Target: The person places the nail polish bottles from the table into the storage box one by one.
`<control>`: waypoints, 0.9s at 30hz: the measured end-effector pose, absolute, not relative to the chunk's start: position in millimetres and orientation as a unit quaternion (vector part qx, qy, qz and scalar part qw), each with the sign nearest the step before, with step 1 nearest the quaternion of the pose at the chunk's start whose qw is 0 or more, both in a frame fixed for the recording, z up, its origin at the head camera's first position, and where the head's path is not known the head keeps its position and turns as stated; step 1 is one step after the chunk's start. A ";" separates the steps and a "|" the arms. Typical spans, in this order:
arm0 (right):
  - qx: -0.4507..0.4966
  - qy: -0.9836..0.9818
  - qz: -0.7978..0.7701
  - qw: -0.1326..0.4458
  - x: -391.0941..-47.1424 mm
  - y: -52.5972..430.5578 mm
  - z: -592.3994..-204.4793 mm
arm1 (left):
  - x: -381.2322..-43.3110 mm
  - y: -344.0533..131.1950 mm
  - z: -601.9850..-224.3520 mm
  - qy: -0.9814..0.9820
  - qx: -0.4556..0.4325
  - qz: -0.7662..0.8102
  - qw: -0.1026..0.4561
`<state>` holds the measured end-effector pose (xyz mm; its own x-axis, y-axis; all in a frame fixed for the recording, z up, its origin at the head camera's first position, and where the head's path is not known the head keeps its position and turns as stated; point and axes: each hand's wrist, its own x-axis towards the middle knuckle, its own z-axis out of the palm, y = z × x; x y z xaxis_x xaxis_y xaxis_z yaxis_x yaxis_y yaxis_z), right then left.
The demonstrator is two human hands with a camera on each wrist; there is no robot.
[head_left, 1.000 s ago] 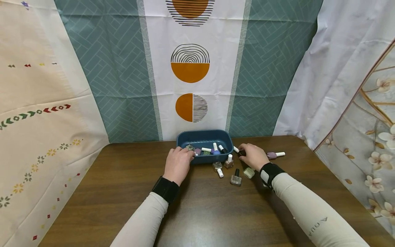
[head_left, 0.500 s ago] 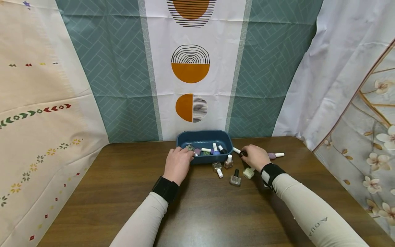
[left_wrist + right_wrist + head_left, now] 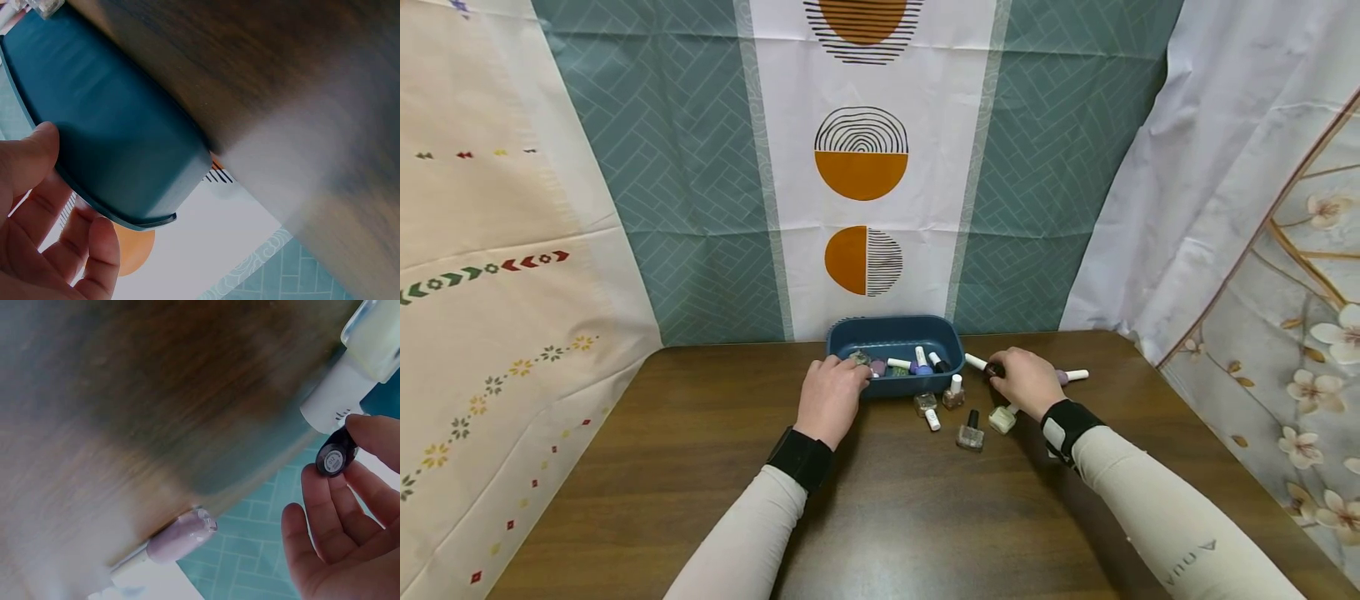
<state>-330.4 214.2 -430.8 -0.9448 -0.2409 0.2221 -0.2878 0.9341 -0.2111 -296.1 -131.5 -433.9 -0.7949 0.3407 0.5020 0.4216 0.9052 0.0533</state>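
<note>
My left hand (image 3: 831,400) grips the near left rim of a blue plastic bin (image 3: 917,386); in the left wrist view the thumb lies on its outer wall. Several nail polish bottles lie inside the bin. Right of it, my right hand (image 3: 1028,385) pinches a dark nail polish bottle (image 3: 334,456) with a white cap that points toward the bin. The right wrist view shows the round label on its base, between thumb and fingers. A lilac nail polish (image 3: 182,537) lies beyond the right hand, partly hidden by it in the head view.
In front of the bin are a clear glittery bottle (image 3: 926,405) with a white cap, a brownish upright bottle (image 3: 953,397), a black-capped glitter bottle (image 3: 970,437) and a pale yellow bottle (image 3: 1002,419). A patterned curtain (image 3: 722,250) hangs behind the brown table (image 3: 700,483).
My right hand has shifted slightly to the right with the dark nail polish, and more of its white cap shows. The left hand has stayed on the bin's rim.
</note>
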 end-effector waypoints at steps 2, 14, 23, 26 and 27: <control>0.135 -0.977 0.124 0.105 -327.9 214.3 -429.6 | -296.3 -131.8 -434.2 -0.944 -0.202 -0.081 0.250; 0.136 -0.969 0.126 0.163 -320.8 217.0 -421.1 | -296.7 -131.3 -434.6 -0.943 -0.204 -0.082 0.250; 0.143 -0.960 0.139 0.196 -318.7 216.1 -416.0 | -295.9 -130.0 -434.0 -0.944 -0.201 -0.086 0.247; 0.150 -0.956 0.139 0.208 -316.4 212.1 -411.3 | -296.1 -130.0 -433.9 -0.945 -0.201 -0.085 0.245; 0.151 -0.956 0.139 0.210 -315.9 210.4 -409.5 | -296.2 -130.0 -433.6 -0.945 -0.200 -0.085 0.244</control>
